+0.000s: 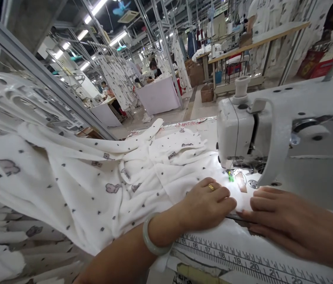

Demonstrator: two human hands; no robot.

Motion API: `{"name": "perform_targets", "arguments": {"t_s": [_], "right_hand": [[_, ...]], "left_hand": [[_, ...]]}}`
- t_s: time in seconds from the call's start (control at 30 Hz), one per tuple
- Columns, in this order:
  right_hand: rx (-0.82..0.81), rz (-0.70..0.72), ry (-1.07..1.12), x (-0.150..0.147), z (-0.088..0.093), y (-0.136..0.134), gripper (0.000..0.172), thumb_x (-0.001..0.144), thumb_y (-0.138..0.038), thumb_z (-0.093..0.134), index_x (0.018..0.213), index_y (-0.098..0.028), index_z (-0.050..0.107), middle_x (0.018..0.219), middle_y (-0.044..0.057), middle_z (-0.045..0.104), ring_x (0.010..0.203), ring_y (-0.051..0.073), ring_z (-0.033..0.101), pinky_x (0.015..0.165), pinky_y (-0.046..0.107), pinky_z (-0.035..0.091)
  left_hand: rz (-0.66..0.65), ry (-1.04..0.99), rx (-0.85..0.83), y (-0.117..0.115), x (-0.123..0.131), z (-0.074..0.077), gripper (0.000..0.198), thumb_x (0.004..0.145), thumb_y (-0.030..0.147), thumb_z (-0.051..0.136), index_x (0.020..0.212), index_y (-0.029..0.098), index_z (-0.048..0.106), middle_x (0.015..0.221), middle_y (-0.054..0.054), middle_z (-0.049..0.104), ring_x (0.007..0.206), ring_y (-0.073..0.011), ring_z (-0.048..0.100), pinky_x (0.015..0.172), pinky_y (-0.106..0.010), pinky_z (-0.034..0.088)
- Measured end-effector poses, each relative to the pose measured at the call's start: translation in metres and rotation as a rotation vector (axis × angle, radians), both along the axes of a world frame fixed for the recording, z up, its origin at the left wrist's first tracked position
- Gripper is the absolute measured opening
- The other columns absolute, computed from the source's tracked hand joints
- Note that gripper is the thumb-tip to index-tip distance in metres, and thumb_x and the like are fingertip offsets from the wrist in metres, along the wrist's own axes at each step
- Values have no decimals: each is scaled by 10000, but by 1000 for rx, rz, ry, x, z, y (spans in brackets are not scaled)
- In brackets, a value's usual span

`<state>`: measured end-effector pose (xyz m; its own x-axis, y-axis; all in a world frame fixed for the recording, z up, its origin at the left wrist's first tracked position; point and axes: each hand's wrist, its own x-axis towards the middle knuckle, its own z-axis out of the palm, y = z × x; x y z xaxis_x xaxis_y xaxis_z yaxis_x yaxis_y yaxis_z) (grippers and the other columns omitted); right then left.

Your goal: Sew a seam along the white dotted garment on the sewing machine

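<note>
A white printed fabric (142, 173) with small dark dots and grey animal figures spreads over the sewing table and under the needle area. My left hand (207, 203), with a ring and a pale bangle, has its fingers curled down on this fabric, gripping it just left of the presser foot. On the other side, my right hand (278, 217) lies with fingers stretched out, fingertips at the fabric's edge. Between and beyond both hands stands the white sewing machine (240, 130), its lamp lighting a green part (230, 176) by the needle. The fabric under my left fingers is partly hidden.
A printed ruler scale (225, 256) runs along the table's front edge. White hangers (3, 88) and a metal post (45, 75) stand at left, above stacked fabric (3, 236). Behind are other workstations, a wooden-edged table (261, 39), hanging garments and seated people.
</note>
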<state>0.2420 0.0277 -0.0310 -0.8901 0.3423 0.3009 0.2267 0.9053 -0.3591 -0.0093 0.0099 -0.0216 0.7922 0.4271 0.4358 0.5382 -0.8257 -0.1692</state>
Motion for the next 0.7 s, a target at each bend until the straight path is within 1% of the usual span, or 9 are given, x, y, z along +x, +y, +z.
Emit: {"name": "perform_targets", "arguments": {"t_s": [0.07, 0.13, 0.23, 0.33, 0.47, 0.6, 0.7], "right_hand": [[-34, -1, -12, 1, 0, 0, 160, 1047, -324, 537, 1076, -272, 686, 827, -17, 664, 791, 163, 628, 723, 335, 458], [-66, -7, -10, 1, 1, 0, 158, 1041, -323, 544, 1047, -273, 694, 818, -12, 659, 778, 165, 620, 705, 332, 451], [-91, -6, -4, 1, 3, 0, 160, 1037, -309, 546, 1008, -279, 700, 785, -15, 643, 748, 163, 604, 693, 332, 443], [-104, 1, 0, 2, 6, 0, 165, 1037, -301, 546, 1021, -288, 710, 785, -16, 645, 749, 162, 605, 704, 333, 450], [-124, 9, -15, 3, 7, -1, 177, 1045, -309, 535, 1020, -284, 708, 804, -12, 651, 758, 158, 610, 697, 331, 467], [-109, 21, -22, 3, 6, -1, 170, 1059, -308, 513, 1056, -281, 681, 835, -17, 658, 780, 154, 622, 724, 335, 495], [-95, 29, -31, 2, 7, -1, 191, 1066, -308, 497, 1059, -277, 686, 831, -12, 662, 774, 159, 632, 718, 346, 506]], "left_hand": [[-12, -29, 8, -1, 0, 2, 190, 1008, 180, 508, 854, 178, 618, 864, -3, 673, 738, -139, 542, 826, -311, 472], [-15, -33, 5, -1, 0, 3, 180, 1020, 223, 536, 888, 166, 643, 907, -13, 688, 779, -145, 558, 795, -312, 465], [-32, -23, 9, -2, 0, 4, 154, 1025, 169, 536, 933, 157, 659, 922, -7, 701, 835, -136, 589, 811, -298, 464], [-58, -20, 5, -2, 1, 3, 152, 1035, 153, 532, 966, 165, 667, 856, 17, 698, 815, -122, 597, 833, -283, 471], [-83, 18, 76, -3, 1, 4, 184, 1021, 155, 560, 874, 185, 666, 792, 27, 688, 742, -115, 582, 833, -294, 480], [-97, 46, 205, -6, 3, 7, 184, 980, 112, 591, 825, 159, 679, 824, -3, 709, 781, -143, 603, 883, -347, 493], [-112, 69, 192, -6, 3, 8, 189, 995, 118, 574, 852, 144, 697, 835, -12, 716, 801, -148, 610, 877, -343, 500]]}}
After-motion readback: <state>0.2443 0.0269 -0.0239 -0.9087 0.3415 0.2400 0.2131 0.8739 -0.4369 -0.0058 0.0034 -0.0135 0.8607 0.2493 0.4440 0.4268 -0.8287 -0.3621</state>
